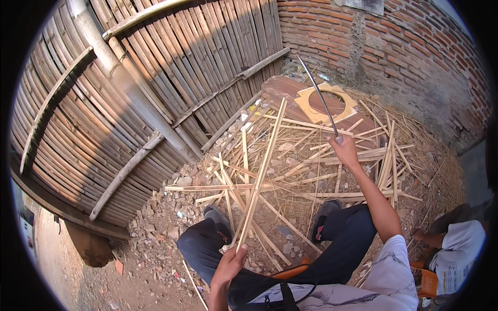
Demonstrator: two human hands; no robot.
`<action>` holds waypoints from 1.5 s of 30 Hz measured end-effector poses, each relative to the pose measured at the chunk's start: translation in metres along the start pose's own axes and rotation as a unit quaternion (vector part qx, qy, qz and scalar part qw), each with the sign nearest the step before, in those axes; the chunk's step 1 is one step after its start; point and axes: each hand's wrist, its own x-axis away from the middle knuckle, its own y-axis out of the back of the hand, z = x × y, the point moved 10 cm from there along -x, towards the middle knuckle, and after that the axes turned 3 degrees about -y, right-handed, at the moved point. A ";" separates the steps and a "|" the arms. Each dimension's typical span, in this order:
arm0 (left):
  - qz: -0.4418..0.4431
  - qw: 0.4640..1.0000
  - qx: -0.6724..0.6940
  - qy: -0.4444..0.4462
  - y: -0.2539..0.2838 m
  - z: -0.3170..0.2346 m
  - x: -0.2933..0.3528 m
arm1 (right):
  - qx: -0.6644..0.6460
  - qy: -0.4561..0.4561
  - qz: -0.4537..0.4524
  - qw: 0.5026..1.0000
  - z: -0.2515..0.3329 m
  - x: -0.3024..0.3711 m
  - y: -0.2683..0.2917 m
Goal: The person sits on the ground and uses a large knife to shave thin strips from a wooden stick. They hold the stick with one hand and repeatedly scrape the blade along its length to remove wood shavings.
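My left hand (230, 264) is closed around the near end of a long split bamboo strip (263, 171), which slants up and away over the loose strips on the ground. Raised at the right, my right hand (346, 150) grips a long, narrow, slightly curved knife (318, 92) by its handle. Its dark blade points up and away from me, apart from the strip. Many pale bamboo strips (306, 196) lie crisscrossed in front of my feet, some between my shoes.
A bamboo-slat wall (171, 67) stands on the left and a brick wall (404, 46) at the back right. Past the strips, a wooden frame with a round hole (307, 112) lies on brown boards (282, 93). Another person (456, 254) sits close on my right. Rubble (155, 223) covers the ground.
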 end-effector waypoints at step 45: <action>-0.120 0.966 -0.191 -0.129 -0.029 -0.083 -0.025 | 0.120 0.203 0.258 0.937 0.156 0.138 -0.104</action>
